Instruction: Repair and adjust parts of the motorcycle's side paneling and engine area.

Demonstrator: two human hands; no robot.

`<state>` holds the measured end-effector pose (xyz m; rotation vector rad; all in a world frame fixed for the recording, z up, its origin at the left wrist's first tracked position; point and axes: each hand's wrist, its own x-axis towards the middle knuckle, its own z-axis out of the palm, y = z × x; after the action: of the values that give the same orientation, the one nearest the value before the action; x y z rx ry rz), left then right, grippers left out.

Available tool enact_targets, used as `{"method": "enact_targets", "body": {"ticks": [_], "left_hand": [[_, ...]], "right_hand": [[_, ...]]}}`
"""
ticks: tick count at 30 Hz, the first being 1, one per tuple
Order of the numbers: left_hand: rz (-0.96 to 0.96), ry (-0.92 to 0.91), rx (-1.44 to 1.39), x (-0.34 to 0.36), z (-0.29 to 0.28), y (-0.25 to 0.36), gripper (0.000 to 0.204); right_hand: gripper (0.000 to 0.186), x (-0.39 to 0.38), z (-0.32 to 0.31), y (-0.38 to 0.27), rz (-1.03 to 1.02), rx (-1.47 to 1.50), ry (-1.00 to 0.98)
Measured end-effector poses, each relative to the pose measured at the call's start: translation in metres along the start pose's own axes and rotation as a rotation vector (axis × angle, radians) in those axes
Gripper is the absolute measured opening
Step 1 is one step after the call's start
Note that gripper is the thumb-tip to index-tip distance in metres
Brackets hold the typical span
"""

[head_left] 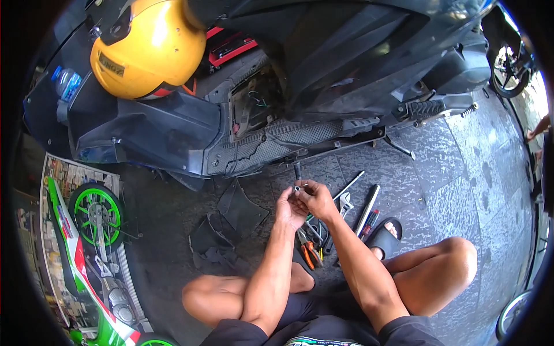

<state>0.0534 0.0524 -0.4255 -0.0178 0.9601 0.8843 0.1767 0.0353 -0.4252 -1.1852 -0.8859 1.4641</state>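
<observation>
My left hand point(290, 210) and my right hand point(317, 202) meet in front of me, just short of the scooter's footboard point(306, 133). Between their closed fingertips is a small metal piece point(297, 188), round and hollow-looking like a socket or nut; its exact kind is too small to make out. On the floor under and beside my right forearm lie orange-handled pliers point(309, 254), an adjustable wrench point(345, 203), a long thin metal rod point(351, 181), a silver tube point(367, 207) and a red and blue screwdriver point(371, 221).
The dark scooter spans the far side, with an opening point(254, 106) in its floor. On it rest a yellow helmet point(153, 49) and a water bottle point(68, 83). Black plastic panels point(239, 209) lie left of my hands. A green motorcycle point(95, 254) stands at far left.
</observation>
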Motion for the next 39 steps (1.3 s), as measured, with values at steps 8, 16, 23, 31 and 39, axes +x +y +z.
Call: {"method": "enact_targets", "body": {"ticks": [8, 16, 23, 31, 39], "left_hand": [[0.191, 0.252, 0.431, 0.011, 0.012, 0.013, 0.033], [0.378, 0.180, 0.212, 0.029, 0.027, 0.061, 0.064], [0.311, 0.238, 0.191, 0.046, 0.030, 0.071, 0.046], [0.432, 0.278, 0.219, 0.033, 0.040, 0.083, 0.012], [0.405, 0.062, 0.168, 0.017, 0.026, 0.068, 0.032]], "right_hand": [[0.016, 0.001, -0.009, -0.010, -0.104, 0.226, 0.253], [0.035, 0.019, -0.005, -0.064, 0.091, 0.387, 0.301], [0.037, 0.032, -0.002, -0.076, 0.137, 0.549, 0.324], [0.020, 0.022, 0.015, -0.093, -0.015, 0.473, 0.395], [0.052, 0.025, -0.010, -0.097, -0.032, 0.167, 0.307]]}}
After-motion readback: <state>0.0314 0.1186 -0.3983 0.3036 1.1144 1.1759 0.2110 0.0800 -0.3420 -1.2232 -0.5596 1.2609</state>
